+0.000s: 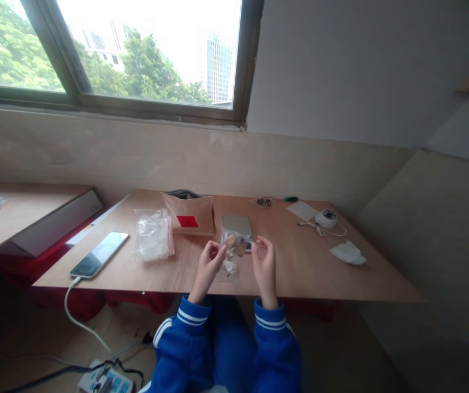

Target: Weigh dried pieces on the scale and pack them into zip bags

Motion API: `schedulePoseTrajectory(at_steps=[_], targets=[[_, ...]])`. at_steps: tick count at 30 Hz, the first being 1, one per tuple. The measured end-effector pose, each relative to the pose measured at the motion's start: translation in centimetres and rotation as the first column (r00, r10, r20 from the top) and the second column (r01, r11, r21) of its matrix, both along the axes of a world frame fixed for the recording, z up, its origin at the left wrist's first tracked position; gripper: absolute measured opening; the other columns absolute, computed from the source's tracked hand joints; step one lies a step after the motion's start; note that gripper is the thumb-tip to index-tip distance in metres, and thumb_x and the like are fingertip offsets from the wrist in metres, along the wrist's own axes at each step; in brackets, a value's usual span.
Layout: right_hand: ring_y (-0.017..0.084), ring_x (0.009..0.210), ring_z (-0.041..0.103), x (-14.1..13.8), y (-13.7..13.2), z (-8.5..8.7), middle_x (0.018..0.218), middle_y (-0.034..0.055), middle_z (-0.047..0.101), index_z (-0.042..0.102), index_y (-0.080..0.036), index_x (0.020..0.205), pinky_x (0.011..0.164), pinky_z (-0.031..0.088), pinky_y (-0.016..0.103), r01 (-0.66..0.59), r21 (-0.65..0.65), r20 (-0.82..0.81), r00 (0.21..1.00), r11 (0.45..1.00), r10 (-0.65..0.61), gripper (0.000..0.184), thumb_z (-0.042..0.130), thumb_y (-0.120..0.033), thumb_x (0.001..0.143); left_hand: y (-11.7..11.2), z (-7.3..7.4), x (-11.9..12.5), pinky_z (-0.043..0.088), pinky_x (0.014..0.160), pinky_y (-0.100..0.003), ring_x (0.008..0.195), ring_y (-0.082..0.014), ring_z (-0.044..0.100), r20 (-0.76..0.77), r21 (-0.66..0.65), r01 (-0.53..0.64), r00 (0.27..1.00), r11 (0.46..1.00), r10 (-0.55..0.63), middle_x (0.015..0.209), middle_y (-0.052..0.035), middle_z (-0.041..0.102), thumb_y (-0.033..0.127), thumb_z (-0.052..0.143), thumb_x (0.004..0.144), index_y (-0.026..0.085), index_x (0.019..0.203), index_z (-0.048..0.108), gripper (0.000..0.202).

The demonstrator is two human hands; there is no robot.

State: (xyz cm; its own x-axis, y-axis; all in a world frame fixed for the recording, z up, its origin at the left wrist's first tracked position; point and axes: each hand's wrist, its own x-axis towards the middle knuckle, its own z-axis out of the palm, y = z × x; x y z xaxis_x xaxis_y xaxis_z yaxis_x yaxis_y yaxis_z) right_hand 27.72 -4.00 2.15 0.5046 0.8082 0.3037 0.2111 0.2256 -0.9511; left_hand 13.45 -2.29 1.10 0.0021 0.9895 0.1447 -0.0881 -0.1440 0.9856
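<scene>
Over the front of the table, my left hand (209,266) pinches the upper left edge of a small clear plastic bag (230,266) between thumb and fingers. Small brownish and pale pieces show through the plastic; their kind is too blurred to make out. Just right of the bag is my right hand (266,265), its fingers loosely curved and the thumb apart from them, with nothing visible in it. Behind the bag lies a small flat scale (237,223) with a pale plate, its front partly covered by the bag and hands.
Left of the scale stand a brown paper pouch (193,218) with a red label and a stack of clear zip bags (152,237). A charging phone (100,255) lies at the left edge. Rightward are a white dome camera (325,218) with cable and a crumpled white tissue (348,253).
</scene>
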Motion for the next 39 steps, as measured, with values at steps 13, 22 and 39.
schedulePoseTrajectory(at_steps=[13, 22, 39], targets=[[0.022, 0.084, 0.066, -6.3, -0.7, 0.4, 0.092, 0.0093, 0.069, 0.064, -0.019, 0.09, 0.079, 0.054, 0.037, -0.29, -0.033, -0.034, 0.957, 0.956, 0.289, 0.026, 0.055, -0.043, 0.085, -3.2, 1.0, 1.2, 0.048, 0.07, -0.034, 0.079, -0.0207, 0.062, -0.318, 0.224, -0.183, 0.915, 0.957, 0.25, 0.087, -0.0064, 0.064, 0.031, 0.049, 0.087, 0.022, 0.092, 0.052, 0.01], [0.024, 0.081, 0.068, -5.1, 0.2, 0.8, 0.087, 0.01, 0.073, 0.069, -0.015, 0.085, 0.076, 0.055, 0.036, -0.443, -0.034, -0.095, 0.894, 0.896, 0.438, 0.034, 0.062, -0.048, 0.078, -2.9, -0.1, -0.2, 0.049, 0.079, -0.033, 0.087, -0.0187, 0.063, -0.224, 0.252, -0.111, 0.96, 0.961, 0.17, 0.094, -0.0078, 0.063, 0.032, 0.049, 0.087, 0.019, 0.098, 0.054, 0.018], [0.02, 0.069, 0.066, -4.9, -1.1, -1.5, 0.074, 0.0051, 0.071, 0.071, -0.017, 0.079, 0.066, 0.055, 0.032, -0.473, -0.037, -0.212, 0.864, 0.88, 0.456, 0.027, 0.068, -0.044, 0.076, -3.3, -0.9, -1.7, 0.039, 0.052, -0.024, 0.051, -0.0124, 0.049, -0.257, 0.072, -0.097, 0.96, 0.993, 0.112, 0.058, 0.0026, 0.053, 0.049, 0.042, 0.087, 0.021, 0.074, 0.054, 0.033]])
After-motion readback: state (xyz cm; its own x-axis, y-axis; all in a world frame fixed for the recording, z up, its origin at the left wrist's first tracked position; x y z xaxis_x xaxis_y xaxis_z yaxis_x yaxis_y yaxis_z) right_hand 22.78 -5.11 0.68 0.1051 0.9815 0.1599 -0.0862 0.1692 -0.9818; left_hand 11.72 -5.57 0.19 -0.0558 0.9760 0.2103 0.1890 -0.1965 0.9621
